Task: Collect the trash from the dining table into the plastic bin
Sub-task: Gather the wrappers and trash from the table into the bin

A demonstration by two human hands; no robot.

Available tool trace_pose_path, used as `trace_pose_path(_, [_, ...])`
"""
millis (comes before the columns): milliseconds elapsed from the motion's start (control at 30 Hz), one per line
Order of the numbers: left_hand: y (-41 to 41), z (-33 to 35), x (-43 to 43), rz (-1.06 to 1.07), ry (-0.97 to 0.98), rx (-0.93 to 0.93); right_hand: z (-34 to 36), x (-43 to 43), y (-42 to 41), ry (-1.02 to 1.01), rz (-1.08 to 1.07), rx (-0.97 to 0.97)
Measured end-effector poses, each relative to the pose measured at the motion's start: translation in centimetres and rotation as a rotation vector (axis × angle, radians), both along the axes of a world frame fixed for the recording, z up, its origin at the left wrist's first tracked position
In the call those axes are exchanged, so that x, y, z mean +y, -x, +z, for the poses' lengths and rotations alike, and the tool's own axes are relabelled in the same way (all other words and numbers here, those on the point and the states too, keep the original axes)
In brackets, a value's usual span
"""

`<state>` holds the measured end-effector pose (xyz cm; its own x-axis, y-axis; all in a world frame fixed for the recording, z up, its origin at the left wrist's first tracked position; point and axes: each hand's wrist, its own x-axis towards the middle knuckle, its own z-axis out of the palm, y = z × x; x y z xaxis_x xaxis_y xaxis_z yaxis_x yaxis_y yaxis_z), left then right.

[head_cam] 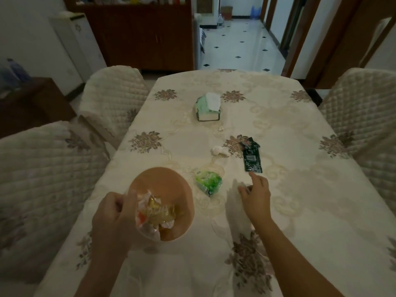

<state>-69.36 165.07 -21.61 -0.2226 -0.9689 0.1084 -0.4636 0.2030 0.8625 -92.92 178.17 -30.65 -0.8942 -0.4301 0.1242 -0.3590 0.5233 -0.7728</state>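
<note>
My left hand [113, 215] grips the near-left rim of an orange plastic bin [171, 183], held over the table's near left part. Crumpled gold and white wrappers [155, 213] lie inside it. My right hand [256, 195] hovers over the table with fingers apart and nothing in it. Its index fingertip reaches the near end of a dark green packet [252, 160]. A green and clear wrapper [209, 182] lies between the bin and my right hand. A crumpled white tissue [219, 150] rests farther back, left of the dark packet.
A green tissue box [207, 108] stands at the table's middle far part, on the floral tablecloth [300, 200]. A tiny white scrap [220, 128] lies near it. Quilted chairs stand at left [42, 179], far left [111, 97] and right [360, 103].
</note>
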Motion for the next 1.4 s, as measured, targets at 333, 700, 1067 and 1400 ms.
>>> trace_pose_path(333, [0.2, 0.2, -1.4, 0.022, 0.012, 0.018, -3.5, -0.9, 2.7, -0.504, 0.092, 0.078])
trace_pose_path(700, [0.5, 0.4, -1.4, 0.012, -0.014, 0.040, 10.2, -6.6, -9.3, 0.218, 0.690, 0.066])
trace_pose_path(1067, [0.5, 0.4, -1.7, 0.037, -0.063, 0.079, 10.2, -8.8, -9.8, 0.176, 0.716, 0.341])
trace_pose_path(1400, [2.1, -0.3, -3.9, 0.062, -0.062, 0.089, -0.4, -9.1, -0.8, -0.411, 0.324, -0.082])
